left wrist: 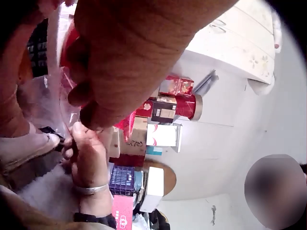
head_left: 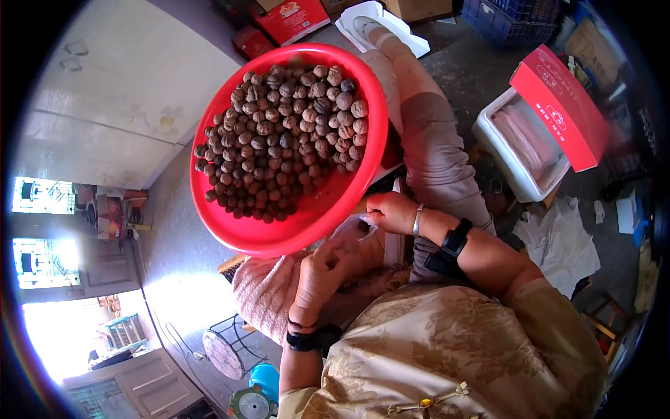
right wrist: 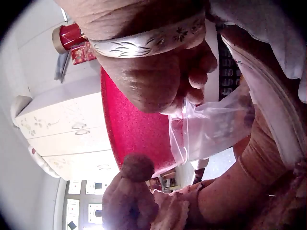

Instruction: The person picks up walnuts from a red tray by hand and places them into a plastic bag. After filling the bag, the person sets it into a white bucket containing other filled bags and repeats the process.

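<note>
A clear plastic bag (head_left: 352,229) hangs below the rim of a red basin (head_left: 255,244); a dark round thing shows inside. My right hand (head_left: 394,213) pinches the bag's edge, and the right wrist view shows the bag (right wrist: 206,129) under that hand's curled fingers (right wrist: 199,72). My left hand (head_left: 317,279) is just left of the bag. In the right wrist view, a walnut (right wrist: 138,167) sits at the fingertips of my left hand (right wrist: 129,203), apart from the bag. Many walnuts (head_left: 279,133) lie in the basin.
A white foam box (head_left: 534,185) with a red carton (head_left: 562,105) stands at the right. Blue crates (head_left: 509,24) are at the upper right, a white cabinet (head_left: 118,91) at the upper left. A round stool (head_left: 223,355) stands at the lower left.
</note>
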`<action>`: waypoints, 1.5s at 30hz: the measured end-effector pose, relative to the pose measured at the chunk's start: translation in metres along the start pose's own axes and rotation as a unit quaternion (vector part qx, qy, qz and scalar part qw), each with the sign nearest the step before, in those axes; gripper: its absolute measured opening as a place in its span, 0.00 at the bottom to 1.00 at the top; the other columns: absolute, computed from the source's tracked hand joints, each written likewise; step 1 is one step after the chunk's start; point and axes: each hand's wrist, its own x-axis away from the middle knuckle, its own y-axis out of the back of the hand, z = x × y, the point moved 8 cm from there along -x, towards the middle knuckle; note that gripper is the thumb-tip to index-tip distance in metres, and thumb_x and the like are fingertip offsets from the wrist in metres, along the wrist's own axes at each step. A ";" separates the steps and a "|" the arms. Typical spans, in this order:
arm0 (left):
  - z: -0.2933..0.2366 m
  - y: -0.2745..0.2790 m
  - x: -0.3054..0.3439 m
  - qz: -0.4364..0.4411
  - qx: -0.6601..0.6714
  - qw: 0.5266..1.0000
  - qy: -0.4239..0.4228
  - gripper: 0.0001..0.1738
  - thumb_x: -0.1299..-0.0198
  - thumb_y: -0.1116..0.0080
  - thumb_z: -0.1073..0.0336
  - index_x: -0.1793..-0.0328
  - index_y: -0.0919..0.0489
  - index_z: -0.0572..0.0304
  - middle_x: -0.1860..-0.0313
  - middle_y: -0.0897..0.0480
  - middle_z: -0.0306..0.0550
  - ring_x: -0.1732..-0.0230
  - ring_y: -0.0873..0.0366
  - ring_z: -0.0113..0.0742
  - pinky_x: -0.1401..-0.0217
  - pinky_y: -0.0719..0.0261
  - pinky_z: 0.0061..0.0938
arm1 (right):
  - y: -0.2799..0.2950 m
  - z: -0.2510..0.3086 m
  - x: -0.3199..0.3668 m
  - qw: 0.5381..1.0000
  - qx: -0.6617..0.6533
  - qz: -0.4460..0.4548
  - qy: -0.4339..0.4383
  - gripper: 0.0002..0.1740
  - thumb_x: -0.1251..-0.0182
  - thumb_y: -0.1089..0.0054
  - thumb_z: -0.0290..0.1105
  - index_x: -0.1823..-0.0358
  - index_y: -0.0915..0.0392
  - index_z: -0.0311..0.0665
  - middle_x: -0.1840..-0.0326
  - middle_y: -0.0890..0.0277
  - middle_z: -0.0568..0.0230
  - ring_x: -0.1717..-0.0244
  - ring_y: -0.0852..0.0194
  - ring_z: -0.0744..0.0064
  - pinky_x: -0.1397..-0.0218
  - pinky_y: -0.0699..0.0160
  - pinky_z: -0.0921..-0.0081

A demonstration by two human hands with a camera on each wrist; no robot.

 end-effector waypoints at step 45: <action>0.010 0.065 -0.163 0.116 -0.095 0.989 -0.005 0.10 0.41 0.41 0.70 0.54 0.18 0.64 0.72 0.17 0.54 0.77 0.18 0.39 0.73 0.20 0.32 | 0.001 0.006 -0.003 0.998 0.020 -0.030 0.047 0.14 0.39 0.40 0.37 0.75 0.24 0.34 0.71 0.22 0.46 0.64 0.22 0.42 0.60 0.25 0.50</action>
